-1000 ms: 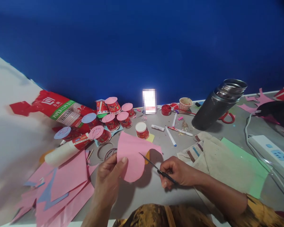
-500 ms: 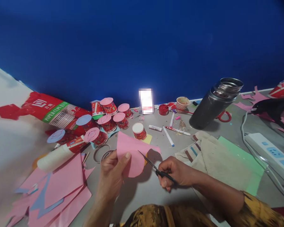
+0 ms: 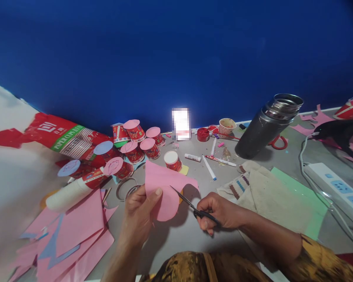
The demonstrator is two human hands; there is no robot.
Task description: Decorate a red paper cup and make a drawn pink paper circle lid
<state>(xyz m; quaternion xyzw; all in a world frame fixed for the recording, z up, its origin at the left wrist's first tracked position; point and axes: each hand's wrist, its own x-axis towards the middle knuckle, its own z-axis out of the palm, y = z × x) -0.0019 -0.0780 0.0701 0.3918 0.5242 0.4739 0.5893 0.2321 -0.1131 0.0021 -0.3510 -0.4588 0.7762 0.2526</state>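
My left hand [image 3: 139, 213] pinches a piece of pink paper [image 3: 164, 190] with a rounded lower edge, thumb on its front, holding it up above the grey table [image 3: 182, 235]. My right hand [image 3: 219, 211] is closed round the handles of small black scissors [image 3: 191, 205]. Their blades point up and left into the paper's right edge.
Pink and blue paper scraps [image 3: 73, 235] lie at the left, with red paper cups [image 3: 135, 147] capped in pink discs and a red cup package [image 3: 67, 137] behind. Markers [image 3: 208, 166], a dark steel flask [image 3: 267, 125], a folded cloth [image 3: 264, 192], green paper [image 3: 300, 196] and a power strip [image 3: 335, 188] fill the right.
Both hands and the paper stay almost still; the paper has turned slightly in my left hand while the scissors stay at its right edge. The view has shifted a little.
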